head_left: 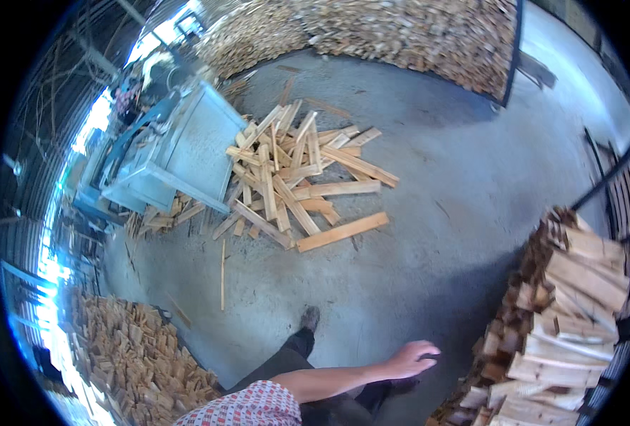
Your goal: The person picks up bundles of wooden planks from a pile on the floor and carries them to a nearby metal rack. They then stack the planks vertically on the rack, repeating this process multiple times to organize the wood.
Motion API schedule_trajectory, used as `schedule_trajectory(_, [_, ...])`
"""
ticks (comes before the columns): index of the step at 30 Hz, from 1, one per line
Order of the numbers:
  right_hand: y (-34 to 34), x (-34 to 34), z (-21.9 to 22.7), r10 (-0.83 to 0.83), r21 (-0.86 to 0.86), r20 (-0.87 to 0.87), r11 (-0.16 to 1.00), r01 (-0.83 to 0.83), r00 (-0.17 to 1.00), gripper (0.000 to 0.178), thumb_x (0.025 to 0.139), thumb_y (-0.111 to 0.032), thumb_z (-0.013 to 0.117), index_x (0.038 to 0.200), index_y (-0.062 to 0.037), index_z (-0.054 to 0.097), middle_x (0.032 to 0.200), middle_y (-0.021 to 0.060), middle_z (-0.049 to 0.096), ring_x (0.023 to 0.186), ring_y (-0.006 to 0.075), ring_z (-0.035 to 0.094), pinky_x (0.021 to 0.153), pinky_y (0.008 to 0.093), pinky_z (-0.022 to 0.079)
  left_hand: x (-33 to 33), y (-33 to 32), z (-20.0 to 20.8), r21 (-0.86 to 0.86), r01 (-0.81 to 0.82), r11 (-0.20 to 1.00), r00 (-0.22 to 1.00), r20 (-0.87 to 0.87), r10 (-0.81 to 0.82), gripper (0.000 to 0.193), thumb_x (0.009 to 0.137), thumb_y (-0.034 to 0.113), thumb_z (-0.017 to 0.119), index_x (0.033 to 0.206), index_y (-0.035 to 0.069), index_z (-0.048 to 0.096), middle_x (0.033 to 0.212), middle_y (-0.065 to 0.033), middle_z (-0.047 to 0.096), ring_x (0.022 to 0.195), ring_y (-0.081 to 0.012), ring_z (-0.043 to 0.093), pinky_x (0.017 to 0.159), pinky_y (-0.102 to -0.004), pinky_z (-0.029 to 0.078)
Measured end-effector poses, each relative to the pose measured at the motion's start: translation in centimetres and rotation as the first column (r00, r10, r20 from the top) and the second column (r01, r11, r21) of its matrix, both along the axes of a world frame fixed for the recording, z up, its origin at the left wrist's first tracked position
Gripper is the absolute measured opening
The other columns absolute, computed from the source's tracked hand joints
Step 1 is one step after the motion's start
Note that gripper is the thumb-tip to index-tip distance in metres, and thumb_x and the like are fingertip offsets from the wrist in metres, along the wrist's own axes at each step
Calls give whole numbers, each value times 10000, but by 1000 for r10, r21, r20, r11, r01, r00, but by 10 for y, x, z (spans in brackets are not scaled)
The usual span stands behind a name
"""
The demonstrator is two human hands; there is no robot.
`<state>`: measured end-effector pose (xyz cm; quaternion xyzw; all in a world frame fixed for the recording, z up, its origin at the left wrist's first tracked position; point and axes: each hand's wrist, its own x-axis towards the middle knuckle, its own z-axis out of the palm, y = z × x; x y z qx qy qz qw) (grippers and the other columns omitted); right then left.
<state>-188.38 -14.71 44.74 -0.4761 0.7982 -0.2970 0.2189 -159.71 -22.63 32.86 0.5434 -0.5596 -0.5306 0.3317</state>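
My left arm, in a patterned short sleeve, reaches across my body toward the right. At its end my left hand (409, 359) hangs above the floor, its fingers loosely bent and apart, with nothing visible between them. Closest to it is a tall stack of split wood pieces (556, 334) on the right, a short gap away from the fingertips. Out of the picture is my right hand. Ahead on the floor lies a loose heap of wooden slats (294, 170), with one slat (343, 231) at its near edge.
A blue metal machine (194, 149) stands left of the heap. More stacked wood (144, 355) rises at the lower left, and a long wall of stacked wood (414, 35) lines the back. One thin strip (223, 273) lies on the concrete floor (443, 170). My shoe (310, 318) is ahead of me.
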Motion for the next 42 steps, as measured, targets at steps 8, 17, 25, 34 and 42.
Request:
schedule_trajectory(8, [-40, 319, -70, 109, 381, 672, 797, -469, 732, 325, 847, -134, 543, 1143, -3, 518, 1065, 100, 567, 905, 174, 559, 680, 276, 483, 293, 74, -46, 337, -476, 812, 879, 203, 431, 349, 779, 263, 599, 1069, 72, 574, 965, -84, 631, 858, -172, 604, 765, -298, 464])
schedule_trajectory(17, [-139, 557, -65, 353, 242, 869, 309, -920, 347, 425, 805, -212, 543, 1178, -13, 492, 955, 143, 598, 858, 208, 569, 750, 319, 459, 527, 99, -77, 539, -832, 135, 337, 295, 894, 222, 804, 220, 587, 954, 58, 612, 789, -17, 612, 689, -126, 560, 597, -281, 454])
schedule_trajectory(25, [-238, 681, -324, 830, 273, 478, 169, -947, 286, 320, 784, -239, 534, 1012, -15, 534, 896, 173, 616, 800, 308, 601, 679, 376, 480, 640, 63, -171, 603, -798, -9, 205, 286, 936, 273, 833, 275, 573, 1047, 110, 539, 862, 6, 567, 742, -113, 518, 590, -281, 436])
schedule_trajectory(34, [-234, 844, -557, 888, 125, 283, 341, -932, 363, 537, 679, -236, 681, 1121, -24, 462, 1037, 183, 564, 953, 376, 537, 793, 438, 437, 826, -85, -325, 398, -917, -28, 53, 192, 980, 565, 717, 196, 693, 1156, 13, 387, 1031, -118, 519, 876, -198, 530, 729, -312, 454])
schedule_trajectory(42, [-231, 831, -540, 570, 306, 559, 532, -789, 601, 235, 676, -119, 665, 866, -24, 565, 774, 40, 576, 741, 105, 513, 638, 256, 434, 839, -47, -361, 599, -798, 72, 87, -3, 996, 562, 731, 177, 692, 1172, -15, 401, 1003, -105, 538, 850, -141, 537, 716, -276, 448])
